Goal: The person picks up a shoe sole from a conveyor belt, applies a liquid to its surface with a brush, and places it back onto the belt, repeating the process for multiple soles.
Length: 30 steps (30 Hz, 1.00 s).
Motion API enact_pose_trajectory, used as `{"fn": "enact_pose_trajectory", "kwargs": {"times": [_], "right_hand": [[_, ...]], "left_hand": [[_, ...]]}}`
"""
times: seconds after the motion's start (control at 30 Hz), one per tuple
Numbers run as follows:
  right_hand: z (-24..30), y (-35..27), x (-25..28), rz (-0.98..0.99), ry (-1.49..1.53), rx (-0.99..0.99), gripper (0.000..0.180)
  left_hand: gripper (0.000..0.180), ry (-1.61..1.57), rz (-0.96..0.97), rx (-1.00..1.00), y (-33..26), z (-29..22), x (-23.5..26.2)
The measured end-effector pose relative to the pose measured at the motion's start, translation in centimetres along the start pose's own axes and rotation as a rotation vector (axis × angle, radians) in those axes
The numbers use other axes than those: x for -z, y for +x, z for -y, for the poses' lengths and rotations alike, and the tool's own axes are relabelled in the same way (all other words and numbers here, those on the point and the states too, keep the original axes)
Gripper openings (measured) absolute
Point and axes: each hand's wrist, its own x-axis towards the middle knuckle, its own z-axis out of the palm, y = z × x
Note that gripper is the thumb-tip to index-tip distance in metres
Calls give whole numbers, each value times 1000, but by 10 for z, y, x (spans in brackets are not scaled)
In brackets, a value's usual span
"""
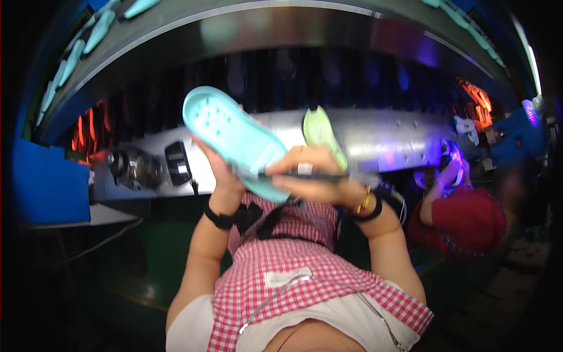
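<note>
A light turquoise shoe sole, with a cluster of small recesses in its upper end, is held up tilted over the bench. My left hand grips its left edge from below, fingers wrapped around behind. My right hand is closed around a slim black-handled tool lying across the sole's lower part. Motion blur smears the tool's tip, so its kind cannot be made out. Just beyond my right hand, a pale green shoe sole rests on the metal bench.
Left on the bench are a black tray and a rounded glass-and-metal pot. A curved conveyor carrying turquoise soles runs across the far side. Orange glowing heaters sit beneath it. At right, a person in red works under purple light.
</note>
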Motion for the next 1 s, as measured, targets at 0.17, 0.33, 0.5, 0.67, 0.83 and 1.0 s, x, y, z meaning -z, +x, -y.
{"fn": "enact_pose_trajectory", "kwargs": {"times": [0.17, 0.33, 0.5, 0.67, 0.83, 1.0], "right_hand": [[2, -6, 4, 142, 157, -250, 20], [4, -16, 7, 302, 74, -205, 21], [-12, -16, 20, -3, 285, -276, 20], [-10, -22, 22, 293, 237, -148, 23], [-19, -20, 27, 38, 272, -362, 21], [-28, -31, 24, 254, 445, -172, 22]], "left_hand": [[80, 7, -252, -135, -5, -7, 18], [80, -46, -76, -114, -10, -9, 3], [78, 65, -164, -107, -4, -16, -3], [79, 32, -33, -75, 4, -21, -4], [82, 84, -76, -95, 7, -20, -16], [83, 100, -6, -95, 8, -26, -26]]}}
